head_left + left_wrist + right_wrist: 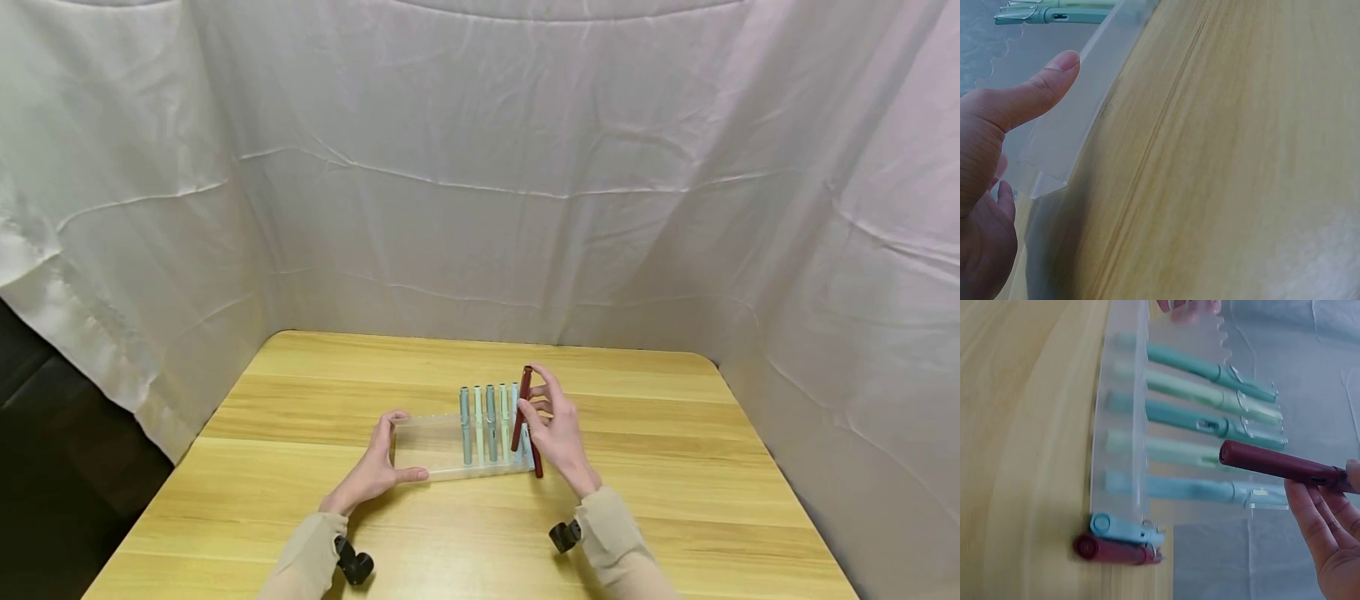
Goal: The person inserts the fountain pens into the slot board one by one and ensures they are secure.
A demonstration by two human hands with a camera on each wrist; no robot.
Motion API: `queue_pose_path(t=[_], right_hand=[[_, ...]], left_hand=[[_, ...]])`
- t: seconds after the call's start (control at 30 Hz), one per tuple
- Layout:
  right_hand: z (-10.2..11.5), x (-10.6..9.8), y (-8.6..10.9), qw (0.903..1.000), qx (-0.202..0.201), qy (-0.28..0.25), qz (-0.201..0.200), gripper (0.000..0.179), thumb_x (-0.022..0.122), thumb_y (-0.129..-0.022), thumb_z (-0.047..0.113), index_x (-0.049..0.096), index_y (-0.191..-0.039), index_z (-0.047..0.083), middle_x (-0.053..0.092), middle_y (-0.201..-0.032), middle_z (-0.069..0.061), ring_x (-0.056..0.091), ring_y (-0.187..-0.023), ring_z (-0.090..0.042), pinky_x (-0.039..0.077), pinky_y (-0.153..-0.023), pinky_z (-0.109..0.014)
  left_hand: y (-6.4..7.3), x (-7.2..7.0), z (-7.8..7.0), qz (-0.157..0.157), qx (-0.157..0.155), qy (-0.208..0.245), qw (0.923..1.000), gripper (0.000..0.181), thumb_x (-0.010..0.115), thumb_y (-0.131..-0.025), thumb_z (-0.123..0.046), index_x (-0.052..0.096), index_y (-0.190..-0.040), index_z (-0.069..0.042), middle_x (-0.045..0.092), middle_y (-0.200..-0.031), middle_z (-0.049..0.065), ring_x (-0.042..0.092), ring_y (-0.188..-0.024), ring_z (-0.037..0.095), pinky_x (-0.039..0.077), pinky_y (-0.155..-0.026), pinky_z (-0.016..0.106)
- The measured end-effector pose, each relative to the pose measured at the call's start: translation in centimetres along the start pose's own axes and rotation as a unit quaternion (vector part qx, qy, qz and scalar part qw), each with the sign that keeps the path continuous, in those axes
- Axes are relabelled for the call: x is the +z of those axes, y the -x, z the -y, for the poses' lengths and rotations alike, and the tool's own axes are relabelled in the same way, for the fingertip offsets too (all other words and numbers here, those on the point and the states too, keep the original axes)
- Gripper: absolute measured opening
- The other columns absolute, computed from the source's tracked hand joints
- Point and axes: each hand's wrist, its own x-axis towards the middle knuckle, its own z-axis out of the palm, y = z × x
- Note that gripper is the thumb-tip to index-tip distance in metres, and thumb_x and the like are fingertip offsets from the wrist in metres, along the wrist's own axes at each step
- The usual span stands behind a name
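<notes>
A clear plastic pen rack (429,444) stands on the wooden table. My left hand (372,467) grips its left end, thumb at the front edge and fingers at the back. Teal pens (491,423), pale green pens (479,425) and a light blue pen (1197,489) lie side by side across the rack's notches. In my right hand (557,429) a dark red pen (1272,461) is pinched between thumb and fingers, tilted above the rack's right end. Beside that end lie another light blue pen (1124,527) and a second dark red pen (1116,549).
The wooden table (675,467) spreads out around the rack. Pale grey cloth (480,208) hangs behind it and on both sides. Each wrist carries a small black camera (354,562). A dark surface (52,450) shows past the table's left edge.
</notes>
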Motion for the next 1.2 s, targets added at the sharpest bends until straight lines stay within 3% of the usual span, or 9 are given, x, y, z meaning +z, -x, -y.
queue_pose_path(t=[0.3,0.5,0.6,0.83,1.07,1.2], right_hand=[[2.2,1.3,-0.1,0.9993,0.031,-0.003,0.022,0.056,0.062,-0.094,-0.007,0.042,-0.146,0.000,0.065,-0.099,-0.029,0.073,-0.078,-0.043,0.065,-0.067,-0.046],[4.5,1.5,0.0,0.9990,0.016,-0.015,0.039,0.053,0.063,-0.093,-0.007,0.044,-0.143,-0.005,0.065,-0.097,-0.027,0.073,-0.076,-0.041,0.066,-0.067,-0.039],[4.6,1.9,0.1,0.9986,0.021,-0.024,0.043,0.053,0.064,-0.093,-0.006,0.045,-0.142,-0.003,0.066,-0.098,-0.027,0.074,-0.078,-0.041,0.066,-0.068,-0.037],[4.4,2.9,0.1,0.9969,0.037,-0.048,0.050,0.053,0.063,-0.093,-0.007,0.045,-0.142,-0.001,0.066,-0.099,-0.032,0.073,-0.078,-0.046,0.063,-0.070,-0.052],[4.5,3.9,0.3,0.9970,0.017,-0.045,0.061,0.053,0.063,-0.093,-0.007,0.045,-0.142,-0.003,0.066,-0.100,-0.032,0.074,-0.077,-0.043,0.066,-0.068,-0.041],[4.6,4.6,0.4,0.9961,0.019,-0.053,0.069,0.053,0.064,-0.093,-0.007,0.044,-0.142,-0.003,0.065,-0.101,-0.032,0.073,-0.079,-0.045,0.066,-0.069,-0.041]], left_hand=[[0.0,-0.1,0.1,0.001,-0.005,0.001,1.0000,0.099,0.091,-0.070,-0.020,0.027,-0.144,-0.006,0.024,-0.154,0.023,0.013,-0.153,0.049,0.008,-0.125,0.066],[0.0,-0.1,0.2,0.002,-0.004,-0.002,1.0000,0.100,0.091,-0.070,-0.021,0.027,-0.144,-0.006,0.024,-0.154,0.024,0.013,-0.152,0.049,0.009,-0.125,0.067],[0.0,-0.1,0.1,0.004,-0.003,-0.003,1.0000,0.100,0.091,-0.070,-0.021,0.026,-0.144,-0.005,0.024,-0.154,0.024,0.013,-0.152,0.049,0.009,-0.125,0.067],[0.0,-0.1,0.1,0.003,0.002,-0.002,1.0000,0.100,0.091,-0.070,-0.021,0.026,-0.144,-0.005,0.024,-0.154,0.024,0.013,-0.152,0.050,0.009,-0.125,0.067],[0.0,-0.1,0.3,0.001,0.010,-0.006,0.9999,0.101,0.091,-0.070,-0.021,0.026,-0.145,-0.003,0.025,-0.154,0.024,0.014,-0.152,0.049,0.009,-0.125,0.067],[0.0,0.0,0.3,0.000,0.011,-0.004,0.9999,0.101,0.091,-0.070,-0.021,0.026,-0.145,-0.003,0.025,-0.154,0.024,0.014,-0.152,0.050,0.009,-0.124,0.067]])
